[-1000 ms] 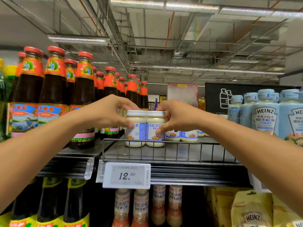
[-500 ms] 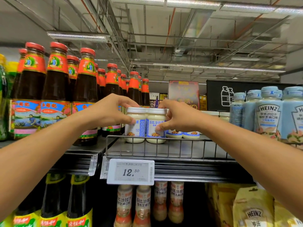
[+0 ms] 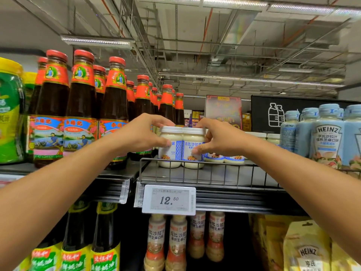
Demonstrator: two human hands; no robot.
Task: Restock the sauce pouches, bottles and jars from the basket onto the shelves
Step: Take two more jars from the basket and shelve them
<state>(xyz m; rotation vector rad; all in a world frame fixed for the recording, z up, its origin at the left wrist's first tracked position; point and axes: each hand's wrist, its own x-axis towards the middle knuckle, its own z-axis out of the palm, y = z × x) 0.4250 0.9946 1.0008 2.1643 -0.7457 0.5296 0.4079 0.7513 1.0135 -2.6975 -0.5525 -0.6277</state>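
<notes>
Fingers (image 3: 160, 120) of the left hand (image 3: 140, 136) curl over the white lid of the left jar (image 3: 172, 153) with the thumb pressed flat on its label, so this hand is grasping the jar. The right hand (image 3: 220, 141) mirrors it, fingers hooked over the lid of the right jar (image 3: 190, 136) and the thumb pinching low on the label. Both jars stand upright and touch side by side on the grey shelf (image 3: 214, 175), just behind its wire rail (image 3: 150, 159) at the near left corner of that bay. Further jars of the same kind (image 3: 214, 158) sit a little farther back and to the right. Set against the two pictures from the last second, very little changes: both grips look the same and the pair holds the same spot relative to the rail and the jars behind. Only the head view shifts slightly. That steadiness suggests the two jars are already set down and are merely being squared up, labels forward, so letting go looks like the next move. Outward to the left, tall oyster sauce bottles (image 3: 115, 106) with red caps crowd the neighbouring shelf, close to the left hand. Far right stand pale blue Heinz bottles (image 3: 328, 137). A price tag (image 3: 169, 200) reading 12.50 hangs on the shelf edge below the jars, and dressing bottles (image 3: 175, 241) fill the level beneath. The basket is out of view, so how much stock remains cannot be told.
</notes>
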